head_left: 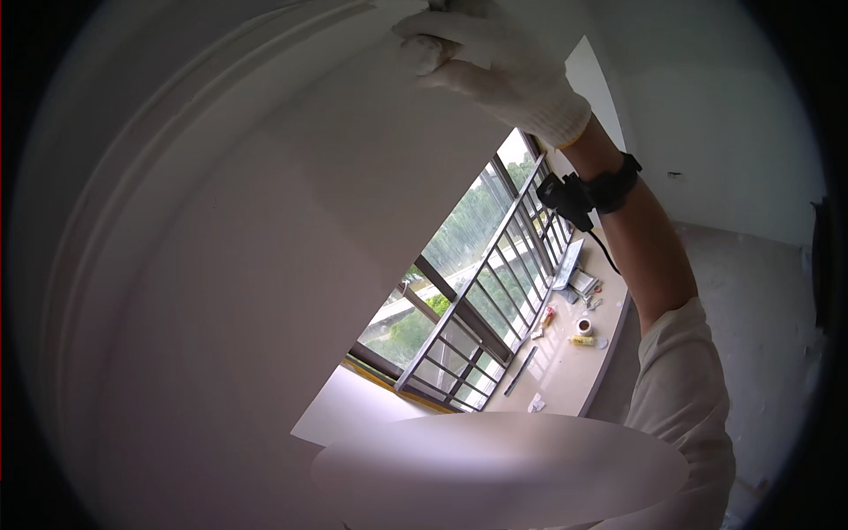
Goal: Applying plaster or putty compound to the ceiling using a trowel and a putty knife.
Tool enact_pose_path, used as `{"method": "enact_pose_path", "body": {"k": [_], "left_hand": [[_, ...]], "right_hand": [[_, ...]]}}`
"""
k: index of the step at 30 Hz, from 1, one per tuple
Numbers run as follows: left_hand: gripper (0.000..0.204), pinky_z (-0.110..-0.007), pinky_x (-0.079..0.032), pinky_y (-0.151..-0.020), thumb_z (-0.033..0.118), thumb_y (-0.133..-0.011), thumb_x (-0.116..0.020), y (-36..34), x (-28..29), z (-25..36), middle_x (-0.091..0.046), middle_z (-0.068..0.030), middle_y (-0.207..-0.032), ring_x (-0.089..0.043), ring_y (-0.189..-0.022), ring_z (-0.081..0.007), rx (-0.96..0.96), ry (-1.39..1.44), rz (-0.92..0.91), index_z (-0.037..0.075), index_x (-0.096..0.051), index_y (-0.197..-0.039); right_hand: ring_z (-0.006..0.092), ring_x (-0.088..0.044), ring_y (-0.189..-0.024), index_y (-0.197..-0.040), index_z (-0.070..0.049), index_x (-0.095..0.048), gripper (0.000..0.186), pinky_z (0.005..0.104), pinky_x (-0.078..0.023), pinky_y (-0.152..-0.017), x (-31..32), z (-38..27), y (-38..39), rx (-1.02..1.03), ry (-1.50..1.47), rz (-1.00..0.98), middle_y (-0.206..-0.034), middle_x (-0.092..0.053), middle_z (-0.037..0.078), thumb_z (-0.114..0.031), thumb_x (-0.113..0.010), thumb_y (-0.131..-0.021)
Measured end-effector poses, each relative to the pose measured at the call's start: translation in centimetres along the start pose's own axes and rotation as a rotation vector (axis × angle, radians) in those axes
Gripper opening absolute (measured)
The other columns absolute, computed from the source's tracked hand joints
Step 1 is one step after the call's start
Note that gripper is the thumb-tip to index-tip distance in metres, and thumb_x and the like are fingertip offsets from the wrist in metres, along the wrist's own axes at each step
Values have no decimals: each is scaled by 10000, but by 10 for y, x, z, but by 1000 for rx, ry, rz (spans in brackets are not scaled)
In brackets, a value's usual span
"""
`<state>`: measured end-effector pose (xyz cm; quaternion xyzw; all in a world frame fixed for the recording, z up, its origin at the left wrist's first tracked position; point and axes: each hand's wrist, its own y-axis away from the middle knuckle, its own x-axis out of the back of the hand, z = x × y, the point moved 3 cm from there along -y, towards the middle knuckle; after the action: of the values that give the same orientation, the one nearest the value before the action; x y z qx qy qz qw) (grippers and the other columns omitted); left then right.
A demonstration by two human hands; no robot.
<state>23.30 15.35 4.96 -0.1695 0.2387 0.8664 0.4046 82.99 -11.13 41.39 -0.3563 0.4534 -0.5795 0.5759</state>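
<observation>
My right hand (495, 71) wears a white knit glove and is raised high. Its fingers curl round something small and partly hidden (432, 51), too unclear to name, against the white moulding (291, 25) where the wall meets the ceiling at the top. A black device on a strap (583, 190), with a cable, circles my right wrist. A pale sleeve covers the upper arm. My left hand is not in view. A blurred, pale oval (495, 464) at the bottom cannot be made out.
Below are a window (455, 230) with metal railing (486, 300) and a beige sill (561, 371) bearing a tape roll (584, 326), several bottles, papers and a dark straight strip (521, 371). White walls (707, 132) surround me, with grey floor (760, 371) at the right.
</observation>
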Motion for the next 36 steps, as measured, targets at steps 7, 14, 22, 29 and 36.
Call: {"method": "enact_pose_path", "body": {"k": [7,14,22,29,36], "left_hand": [[285,-424,-484,-478,436,-1009,-507,3,5,-2,-651,-82,-741,-558,-528,-246,42,93,-54,168,-602,-992],[261,-410,-460,-445,429,-1012,-512,25,8,-15,-622,-48,-707,-541,-516,-215,-4,32,81,184,-576,-951],[176,-358,-405,-405,342,-995,-582,55,-22,-15,-529,-2,-635,-503,-493,-171,-83,-180,348,190,-544,-917],[194,-331,-425,-443,216,-930,-687,71,-12,-12,-511,-6,-681,-506,-528,-163,-119,-56,200,180,-521,-1024],[145,-290,-431,-454,291,-998,-597,78,-6,-7,-523,-5,-688,-499,-513,-138,-212,-543,190,164,-532,-972]], "right_hand": [[215,-629,-993,-1119,-194,-702,271,357,-509,-849,-80,-42,27,42,242,-98,-955,-676,12,-254,-734,-857],[253,-612,-1037,-1053,-218,-689,170,402,-530,-839,-156,-54,5,-43,66,-201,-1053,-626,16,-288,-665,-900],[261,-612,-983,-985,-190,-704,119,398,-541,-802,-153,-58,-28,-112,132,-251,-1004,-630,50,-248,-662,-890],[214,-641,-929,-948,-136,-722,138,361,-554,-779,-78,-92,-49,-86,112,-194,-893,-659,24,-246,-697,-867],[206,-672,-811,-1057,-118,-704,237,357,-531,-704,-69,-136,-29,-5,-119,-31,-941,-689,13,-239,-731,-854]]}}
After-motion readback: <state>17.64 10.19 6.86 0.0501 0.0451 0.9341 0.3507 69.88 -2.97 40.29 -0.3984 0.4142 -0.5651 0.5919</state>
